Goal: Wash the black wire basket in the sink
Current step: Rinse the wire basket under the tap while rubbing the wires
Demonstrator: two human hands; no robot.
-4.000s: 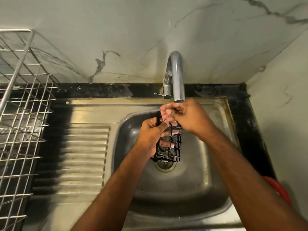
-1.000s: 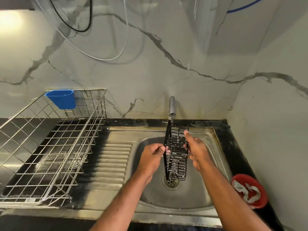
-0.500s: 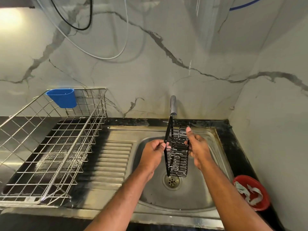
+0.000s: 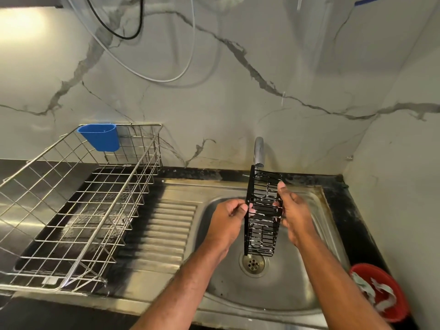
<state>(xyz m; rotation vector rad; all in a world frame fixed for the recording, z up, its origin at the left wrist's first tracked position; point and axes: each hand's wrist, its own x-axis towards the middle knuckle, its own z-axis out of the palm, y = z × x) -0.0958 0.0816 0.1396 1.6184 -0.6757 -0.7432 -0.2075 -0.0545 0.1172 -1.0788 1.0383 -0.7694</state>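
The black wire basket [image 4: 262, 236] hangs upright on end above the steel sink [image 4: 273, 298], its lower end just over the drain [image 4: 252, 263]. White soap streaks cling to its wires. My left hand [image 4: 229, 214] pinches its left edge at mid height. My right hand [image 4: 291, 207] grips the right edge, thumb up along the wire. The tap spout [image 4: 259, 151] stands right behind the basket's top; no running water is visible.
A large steel wire dish rack [image 4: 78, 210] with a blue cup [image 4: 100, 136] clipped to its back rim sits on the drainboard at left. A red bowl [image 4: 381, 291] holding cloth scraps stands at the right front. Marble walls close the back and right.
Four seconds ago both hands held the basket low under the tap, seen close up. The view has since pulled back, and over the last second the hands have raised the basket slightly above the drain.
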